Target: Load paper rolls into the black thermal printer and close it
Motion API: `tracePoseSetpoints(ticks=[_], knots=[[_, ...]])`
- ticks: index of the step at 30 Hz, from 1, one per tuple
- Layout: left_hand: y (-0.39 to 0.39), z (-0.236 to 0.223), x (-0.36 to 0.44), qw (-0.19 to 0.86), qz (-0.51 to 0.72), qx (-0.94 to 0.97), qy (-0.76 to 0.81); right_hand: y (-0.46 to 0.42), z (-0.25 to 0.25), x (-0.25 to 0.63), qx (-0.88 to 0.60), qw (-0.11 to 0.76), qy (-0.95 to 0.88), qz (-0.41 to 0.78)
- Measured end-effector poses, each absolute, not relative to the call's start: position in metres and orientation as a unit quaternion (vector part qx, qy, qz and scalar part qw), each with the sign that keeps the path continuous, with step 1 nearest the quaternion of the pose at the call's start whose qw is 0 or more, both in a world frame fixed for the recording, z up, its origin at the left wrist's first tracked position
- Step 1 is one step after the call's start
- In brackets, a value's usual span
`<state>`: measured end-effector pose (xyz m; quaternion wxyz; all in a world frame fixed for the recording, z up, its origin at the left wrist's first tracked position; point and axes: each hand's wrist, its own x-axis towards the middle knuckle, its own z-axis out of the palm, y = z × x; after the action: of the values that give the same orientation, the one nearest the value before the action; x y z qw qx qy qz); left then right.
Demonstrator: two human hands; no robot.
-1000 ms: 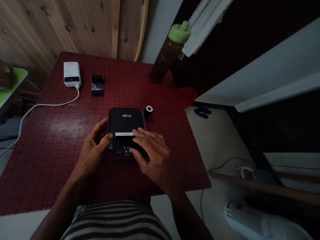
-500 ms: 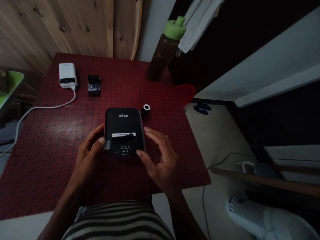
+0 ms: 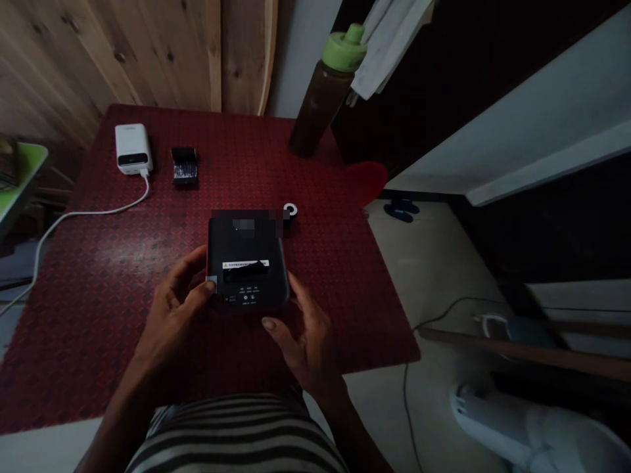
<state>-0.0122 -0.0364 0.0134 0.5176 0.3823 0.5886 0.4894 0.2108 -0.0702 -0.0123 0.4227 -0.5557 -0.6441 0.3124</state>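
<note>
A black, box-shaped printer with a white warning strip and small button icons lies in front of me on the red table. My left hand grips its left side, thumb over the grey tab at the near left corner and fingers along the edge. My right hand is at the near right corner; its fingers touch the right side, partly hidden there, while the thumb stands apart in front. Just beyond the printer's far right corner stands a small dark roll with a white ring-shaped end.
A white power bank with a cable and a small black film roll lie at the far left. A green-capped bottle stands at the table's far edge. Beside it, a red round object shows at the right edge.
My right hand has shifted toward me, its thumb coming off the printer and its fingers moving down the right side. My left thumb has slid onto the grey tab.
</note>
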Motion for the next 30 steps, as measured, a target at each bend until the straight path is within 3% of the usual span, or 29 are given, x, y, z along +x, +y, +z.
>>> tracePoseSetpoints(ticks=[23,27,30], knots=[[-0.037,0.009,-0.007,0.561,0.491,0.33,0.579,-0.078,-0.023,0.216,-0.579,0.428,-0.616,0.319],[-0.039,0.004,-0.005,0.552,0.501,0.329,0.58,-0.051,0.003,0.225,-0.564,0.466,-0.638,0.239],[-0.039,-0.002,-0.007,0.535,0.508,0.36,0.57,-0.013,0.025,0.22,-0.524,0.434,-0.715,0.158]])
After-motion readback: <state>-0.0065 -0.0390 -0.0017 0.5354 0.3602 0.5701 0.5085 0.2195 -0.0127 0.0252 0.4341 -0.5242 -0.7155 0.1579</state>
